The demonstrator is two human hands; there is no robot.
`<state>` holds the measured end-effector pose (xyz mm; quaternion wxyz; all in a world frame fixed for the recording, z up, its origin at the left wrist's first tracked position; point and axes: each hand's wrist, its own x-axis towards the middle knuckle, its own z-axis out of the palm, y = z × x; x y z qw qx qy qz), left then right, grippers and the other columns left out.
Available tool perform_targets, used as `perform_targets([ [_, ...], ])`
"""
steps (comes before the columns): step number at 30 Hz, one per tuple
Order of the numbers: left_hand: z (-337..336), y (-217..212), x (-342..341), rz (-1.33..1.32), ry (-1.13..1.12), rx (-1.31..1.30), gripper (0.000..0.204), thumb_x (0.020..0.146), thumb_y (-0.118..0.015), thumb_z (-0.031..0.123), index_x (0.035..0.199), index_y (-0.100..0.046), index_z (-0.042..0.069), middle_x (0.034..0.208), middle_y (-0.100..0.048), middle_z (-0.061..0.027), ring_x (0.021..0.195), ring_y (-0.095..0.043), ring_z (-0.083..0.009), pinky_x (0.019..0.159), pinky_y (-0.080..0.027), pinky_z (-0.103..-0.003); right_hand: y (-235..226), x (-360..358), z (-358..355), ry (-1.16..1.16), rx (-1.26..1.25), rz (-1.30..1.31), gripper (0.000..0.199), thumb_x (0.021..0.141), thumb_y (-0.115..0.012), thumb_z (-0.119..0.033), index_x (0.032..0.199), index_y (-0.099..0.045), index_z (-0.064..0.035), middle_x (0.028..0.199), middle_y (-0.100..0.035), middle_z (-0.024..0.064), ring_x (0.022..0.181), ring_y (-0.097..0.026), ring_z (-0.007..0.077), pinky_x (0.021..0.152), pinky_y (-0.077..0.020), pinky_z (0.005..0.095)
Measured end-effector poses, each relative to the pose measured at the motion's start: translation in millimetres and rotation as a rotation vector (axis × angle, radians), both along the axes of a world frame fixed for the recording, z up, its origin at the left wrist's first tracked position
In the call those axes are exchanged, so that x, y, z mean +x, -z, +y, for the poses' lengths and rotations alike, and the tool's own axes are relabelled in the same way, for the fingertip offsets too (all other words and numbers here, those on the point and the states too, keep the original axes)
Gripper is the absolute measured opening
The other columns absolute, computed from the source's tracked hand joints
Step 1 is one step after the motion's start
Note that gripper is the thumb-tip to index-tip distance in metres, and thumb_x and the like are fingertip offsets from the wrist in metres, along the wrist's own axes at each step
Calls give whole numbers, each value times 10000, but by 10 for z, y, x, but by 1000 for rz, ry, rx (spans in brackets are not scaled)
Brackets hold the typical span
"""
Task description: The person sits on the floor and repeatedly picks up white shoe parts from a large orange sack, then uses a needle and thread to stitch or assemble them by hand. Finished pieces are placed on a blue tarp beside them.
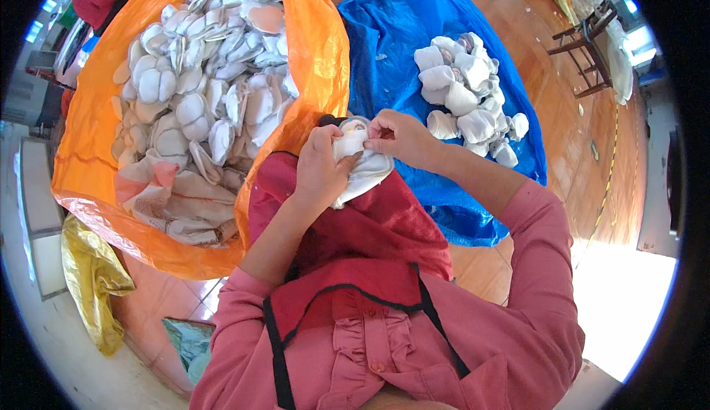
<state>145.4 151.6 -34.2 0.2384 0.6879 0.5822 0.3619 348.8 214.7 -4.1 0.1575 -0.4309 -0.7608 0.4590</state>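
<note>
Over my lap, both hands hold one soft white fabric piece (368, 172) with a small dark and orange patch near its top. My left hand (322, 166) grips its left side, fingers curled round the edge. With thumb and fingertips, my right hand (404, 140) pinches the upper right part of the same piece. Left of my hands, a large orange sack (85, 155) lies open around a heap of flat, rounded white fabric pieces (214, 62). To the right, a smaller pile of plumper, rounded white pieces (473, 77) rests on a blue plastic sheet (384, 47).
A red apron (399, 225) covers my lap. Inside the orange sack's near side lies a pale woven sack (185, 210). Yellow plastic (92, 284) lies at the left wall. A dark wooden chair (588, 47) stands far right; a person in red (94, 1) is far left.
</note>
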Motion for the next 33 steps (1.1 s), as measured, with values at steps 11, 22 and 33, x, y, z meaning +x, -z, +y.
perform_targets([
  [11,-19,-262,-220,-83,21,-303,353,873,-741,233,1081,-603,-16,948,-658,-119,849,-641,-226,764,-507,-339,-73,-124,33,-117,127,-61,288,832,-745,-161,1053,-591,-60,991,-527,103,877,-564,215,788,-482,327],
  [22,60,-79,-399,-544,89,-578,189,849,-744,74,990,-640,4,858,-649,-10,773,-591,-94,693,-463,-228,-126,-196,37,-189,200,-115,283,832,-732,-144,1056,-579,-65,1031,-522,109,909,-584,255,784,-491,349],
  [33,17,-203,-315,-290,28,-467,262,786,-793,171,919,-646,1,825,-679,-107,749,-646,-203,693,-503,-334,-118,-239,63,-251,250,-123,260,824,-717,-162,1020,-580,-62,975,-546,106,884,-586,265,753,-492,359],
])
